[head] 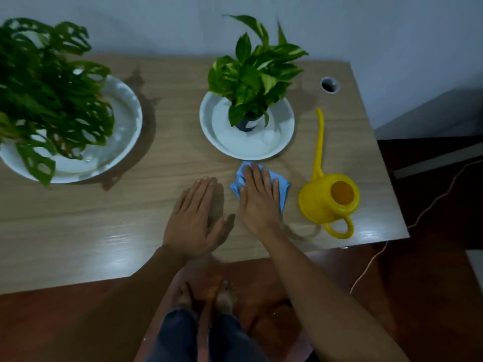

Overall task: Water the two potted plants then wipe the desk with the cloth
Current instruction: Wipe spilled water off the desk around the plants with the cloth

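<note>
Head view: cloth [282,188] pinned flat to desk [104,226] under right hand [257,198], fingers extended, slightly spread. Left hand [197,218] laid flat beside, holding nothing. Unwiped desk judged mostly leftward; can [330,198] close on right.

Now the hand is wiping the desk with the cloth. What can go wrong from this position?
1. The right hand, flat on the blue cloth, works close to the yellow watering can; a wide stroke might knock it.
2. The cloth lies just below the white saucer of the small plant; pushing forward could bump it.
</note>
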Demonstrator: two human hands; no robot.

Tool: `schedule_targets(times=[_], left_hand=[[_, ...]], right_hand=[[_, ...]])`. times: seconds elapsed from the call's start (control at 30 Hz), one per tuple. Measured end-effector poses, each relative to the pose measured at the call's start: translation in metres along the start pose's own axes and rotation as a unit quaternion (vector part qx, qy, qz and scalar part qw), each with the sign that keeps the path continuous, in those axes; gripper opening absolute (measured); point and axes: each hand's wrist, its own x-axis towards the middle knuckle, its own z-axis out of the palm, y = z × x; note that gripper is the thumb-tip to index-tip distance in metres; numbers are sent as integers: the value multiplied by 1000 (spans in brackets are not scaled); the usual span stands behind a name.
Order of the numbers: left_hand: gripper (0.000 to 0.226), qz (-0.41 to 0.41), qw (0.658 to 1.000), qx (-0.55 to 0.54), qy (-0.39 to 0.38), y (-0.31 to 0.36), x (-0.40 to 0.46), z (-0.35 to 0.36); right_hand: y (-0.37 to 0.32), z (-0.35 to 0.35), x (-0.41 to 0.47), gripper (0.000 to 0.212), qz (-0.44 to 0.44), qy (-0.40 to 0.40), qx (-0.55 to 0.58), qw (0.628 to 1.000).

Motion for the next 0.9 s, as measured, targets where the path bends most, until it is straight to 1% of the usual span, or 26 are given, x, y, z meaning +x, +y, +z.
schedule_targets(times=[0.1, 0.17, 0.27, 0.33, 0.4, 0.5, 0.6, 0.73, 0.9], left_hand=[[80, 21, 1000, 9, -13, 10, 12, 7], [79, 34, 999, 20, -25, 12, 21, 12], [80, 40, 998, 36, -43, 10, 30, 19], [81, 38, 997, 37, -56, 7, 33, 22], [82, 41, 997, 30, -56, 4, 33, 24], [81, 48, 997, 24, -57, -3, 27, 27], [82, 48, 997, 15, -63, -9, 21, 28], [83, 68, 995, 0, -66, -14, 17, 24], [85, 97, 992, 20, -84, -28, 16, 21]], right_hand=[[-1, 1, 8, 63, 113, 47, 26, 992], [-6, 2, 18, 65, 169, 62, 44, 983], [-8, 0, 38, 72, 230, 80, 84, 966], [-5, -5, 52, 74, 253, 103, 105, 956], [2, -9, 67, 67, 257, 124, 105, 953], [17, -15, 87, 59, 246, 126, 92, 957], [30, -19, 98, 59, 232, 104, 80, 964], [38, -22, 108, 59, 225, 103, 81, 965], [51, -22, 121, 61, 223, 99, 70, 967]])
